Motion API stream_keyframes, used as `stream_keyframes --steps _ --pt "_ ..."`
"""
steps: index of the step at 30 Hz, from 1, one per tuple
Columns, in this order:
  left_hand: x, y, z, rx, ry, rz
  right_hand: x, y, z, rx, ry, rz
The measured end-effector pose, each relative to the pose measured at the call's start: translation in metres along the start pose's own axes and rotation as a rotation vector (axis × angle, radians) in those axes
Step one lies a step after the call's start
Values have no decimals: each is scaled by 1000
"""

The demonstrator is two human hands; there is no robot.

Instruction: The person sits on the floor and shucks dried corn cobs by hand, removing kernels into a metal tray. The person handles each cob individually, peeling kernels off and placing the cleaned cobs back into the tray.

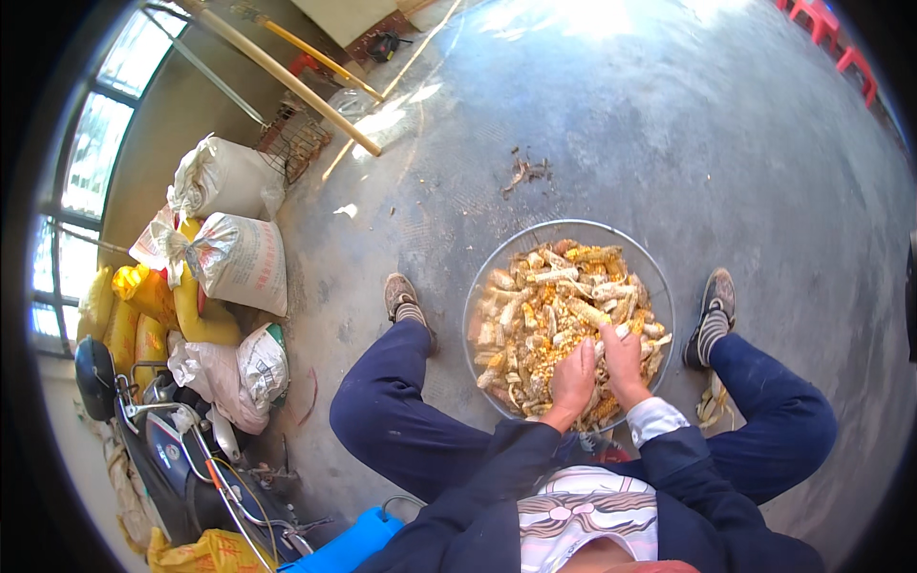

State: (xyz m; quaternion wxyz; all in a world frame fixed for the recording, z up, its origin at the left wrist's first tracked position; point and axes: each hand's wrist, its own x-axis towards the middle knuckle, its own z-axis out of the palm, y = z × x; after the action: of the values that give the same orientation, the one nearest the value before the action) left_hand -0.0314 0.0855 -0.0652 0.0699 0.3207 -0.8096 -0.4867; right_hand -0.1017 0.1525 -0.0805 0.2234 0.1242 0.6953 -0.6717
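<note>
A wide round basin [671,304] stands on the floor between my feet, heaped with corn cobs [555,276]. Several cobs are pale and bare, while others carry yellow kernels. Loose kernels [555,365] lie among them near the basin's middle. My right hand [625,359] grips the end of a corn cob [589,313], which points away to the upper left. Close beside it, low over the heap, is my left hand [575,379] with the thumb raised. Its fingers are curled out of sight, so what it holds cannot be made out.
Tied woven sacks [247,261] and yellow bags [150,344] are piled at the left, behind a motorcycle [175,458]. Wooden poles [301,86] slant across the upper left. Red plastic stools [817,21] stand at the far right. Husks [713,401] lie by my right foot.
</note>
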Motion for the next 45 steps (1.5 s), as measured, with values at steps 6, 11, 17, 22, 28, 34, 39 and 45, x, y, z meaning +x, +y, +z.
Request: stream_keyframes --steps 6,11,17,22,28,34,39,45 --pt "5 -20 9 -177 -100 -155 -7 -5 0 16 -51 -215" --pt "8 -24 6 -714 -372 -556 -10 -16 -1 -201 -114 -244" --pt "12 -33 -8 -996 -827 -883 -12 -25 -6 -384 -370 -396" --pt "5 -21 -4 -1000 -561 -751 -8 -18 -1 -276 -204 -261" --pt "-2 5 -5 -51 -165 23 10 -13 -9 159 60 240" --pt "-5 11 -15 98 -77 82 6 -2 -1 42 -48 84" --pt "-4 6 -14 -37 -96 -9 5 1 -1 82 -114 103" --pt "-4 -6 -1 -241 -75 -43 3 4 -3 145 -158 21"
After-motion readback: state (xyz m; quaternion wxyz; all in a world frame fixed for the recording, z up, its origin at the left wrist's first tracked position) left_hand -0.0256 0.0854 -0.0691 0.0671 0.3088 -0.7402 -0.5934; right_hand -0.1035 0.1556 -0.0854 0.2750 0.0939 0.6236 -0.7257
